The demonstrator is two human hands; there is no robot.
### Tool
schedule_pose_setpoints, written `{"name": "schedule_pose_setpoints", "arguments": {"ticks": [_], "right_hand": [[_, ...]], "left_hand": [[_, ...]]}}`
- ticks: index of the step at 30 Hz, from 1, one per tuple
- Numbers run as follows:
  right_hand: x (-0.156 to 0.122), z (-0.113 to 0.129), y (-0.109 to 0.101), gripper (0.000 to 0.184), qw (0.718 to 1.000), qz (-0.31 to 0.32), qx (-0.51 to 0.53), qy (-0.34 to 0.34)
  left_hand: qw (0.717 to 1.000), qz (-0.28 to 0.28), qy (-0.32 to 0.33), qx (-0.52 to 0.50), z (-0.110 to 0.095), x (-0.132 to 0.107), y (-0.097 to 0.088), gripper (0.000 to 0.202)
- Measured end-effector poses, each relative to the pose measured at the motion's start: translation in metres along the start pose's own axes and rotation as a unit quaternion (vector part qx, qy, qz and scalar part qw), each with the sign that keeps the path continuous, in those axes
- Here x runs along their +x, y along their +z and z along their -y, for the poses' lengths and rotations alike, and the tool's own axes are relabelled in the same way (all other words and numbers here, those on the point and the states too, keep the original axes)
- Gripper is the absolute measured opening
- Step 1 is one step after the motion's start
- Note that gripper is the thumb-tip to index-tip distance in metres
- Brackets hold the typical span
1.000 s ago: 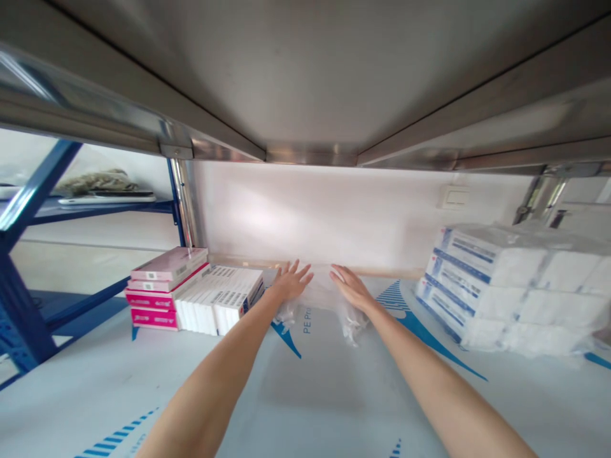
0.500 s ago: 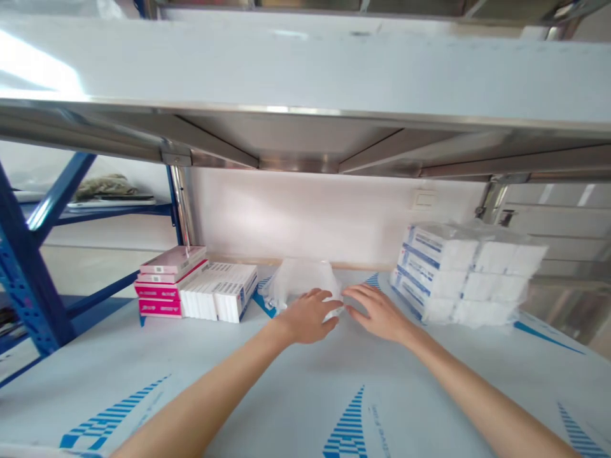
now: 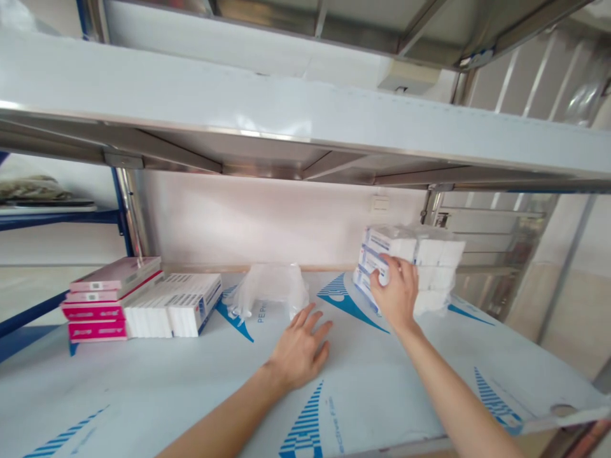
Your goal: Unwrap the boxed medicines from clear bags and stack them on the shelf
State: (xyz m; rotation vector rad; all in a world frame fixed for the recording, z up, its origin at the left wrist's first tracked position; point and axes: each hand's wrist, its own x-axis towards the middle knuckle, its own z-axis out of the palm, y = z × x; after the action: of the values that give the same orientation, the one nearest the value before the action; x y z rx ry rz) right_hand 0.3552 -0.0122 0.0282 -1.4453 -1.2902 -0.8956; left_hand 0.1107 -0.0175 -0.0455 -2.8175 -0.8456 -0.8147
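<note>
My left hand (image 3: 301, 350) is low over the film-covered shelf, fingers apart and nothing in it. Just beyond its fingertips lies a crumpled clear plastic bag (image 3: 274, 286). On the right, my right hand (image 3: 396, 289) is in front of a plastic-wrapped stack of white and blue boxes (image 3: 436, 270). Its thumb and fingers are spread near the left side of that stack; whether they touch it I cannot tell. At the left stands a row of white boxes (image 3: 186, 302) beside pink boxes (image 3: 98, 312) piled up.
An upper metal shelf (image 3: 286, 121) runs across above both hands. Metal posts (image 3: 131, 210) support it at the back. Behind is a pale wall (image 3: 262, 222) with a switch plate (image 3: 380, 203). A blue rack (image 3: 62, 219) stands at the far left.
My view has turned to the right. My right hand has moved from beside the plastic bag to the wrapped stack. My left hand has drawn back from the bag toward me.
</note>
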Motion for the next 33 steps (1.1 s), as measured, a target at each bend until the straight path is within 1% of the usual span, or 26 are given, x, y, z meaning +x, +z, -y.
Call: {"name": "schedule_pose_setpoints", "arguments": {"ticks": [1,2,3,4,6,8,10,15,19,22,24,26,27,28,29,30,31,32,33], "right_hand": [[0.014,-0.004,-0.003,0.043,0.999,-0.023,-0.035,0.033],[0.026,-0.007,-0.004,0.052,0.996,-0.029,-0.061,0.054],[0.037,-0.011,-0.004,0.059,0.994,-0.022,-0.081,0.069],[0.046,-0.015,-0.004,0.062,0.992,-0.006,-0.097,0.077],[0.056,-0.021,-0.001,0.059,0.989,0.037,-0.122,0.074],[0.057,-0.023,0.002,0.051,0.986,0.073,-0.140,0.052],[0.054,-0.022,0.004,0.049,0.984,0.090,-0.149,0.035],[0.049,-0.020,0.007,0.049,0.986,0.088,-0.143,0.022],[0.049,-0.020,0.011,0.049,0.990,0.111,-0.081,-0.027],[0.048,-0.011,0.010,0.046,0.991,0.106,-0.017,-0.078],[0.046,0.002,0.006,0.042,0.989,0.104,0.042,-0.095],[0.043,0.019,-0.001,0.040,0.980,0.122,0.127,-0.088],[0.041,0.029,-0.005,0.041,0.970,0.141,0.183,-0.082],[0.037,0.040,-0.008,0.044,0.951,0.168,0.247,-0.078],[0.033,0.050,-0.010,0.048,0.924,0.205,0.315,-0.072],[0.027,0.061,-0.012,0.051,0.889,0.246,0.380,-0.067],[0.019,0.071,-0.012,0.054,0.851,0.289,0.434,-0.058],[0.011,0.081,-0.012,0.056,0.815,0.329,0.474,-0.048],[0.002,0.089,-0.011,0.057,0.787,0.358,0.501,-0.041]], "left_hand": [[1.000,-0.001,0.000,-0.001,0.000,0.000,0.000,0.041],[1.000,-0.001,0.000,-0.001,0.000,0.000,0.000,0.042],[1.000,-0.002,0.001,0.000,0.000,0.001,0.000,0.042],[1.000,-0.002,0.002,0.000,0.000,0.001,0.000,0.042],[1.000,-0.003,0.001,0.002,-0.001,0.001,0.001,0.042],[1.000,-0.002,-0.001,0.004,-0.002,0.000,0.000,0.042],[1.000,0.000,0.000,0.006,-0.003,0.000,-0.001,0.042],[1.000,-0.007,0.006,0.012,-0.003,0.000,-0.001,0.043],[0.999,-0.023,0.028,0.015,-0.003,0.001,-0.005,0.046],[0.998,-0.048,0.039,0.010,0.000,0.001,-0.018,0.049],[0.996,-0.080,0.023,-0.010,0.006,0.000,-0.036,0.049],[0.990,-0.130,-0.015,-0.048,0.017,-0.002,-0.059,0.046],[0.984,-0.158,-0.032,-0.074,0.025,-0.003,-0.072,0.043],[0.974,-0.194,-0.055,-0.099,0.033,-0.005,-0.085,0.041],[0.964,-0.221,-0.080,-0.122,0.043,-0.008,-0.096,0.039],[0.955,-0.242,-0.096,-0.141,0.052,-0.011,-0.107,0.037],[0.948,-0.255,-0.105,-0.161,0.061,-0.015,-0.114,0.036],[0.947,-0.243,-0.109,-0.180,0.069,-0.020,-0.120,0.035],[0.947,-0.226,-0.111,-0.197,0.076,-0.025,-0.123,0.034]]}}
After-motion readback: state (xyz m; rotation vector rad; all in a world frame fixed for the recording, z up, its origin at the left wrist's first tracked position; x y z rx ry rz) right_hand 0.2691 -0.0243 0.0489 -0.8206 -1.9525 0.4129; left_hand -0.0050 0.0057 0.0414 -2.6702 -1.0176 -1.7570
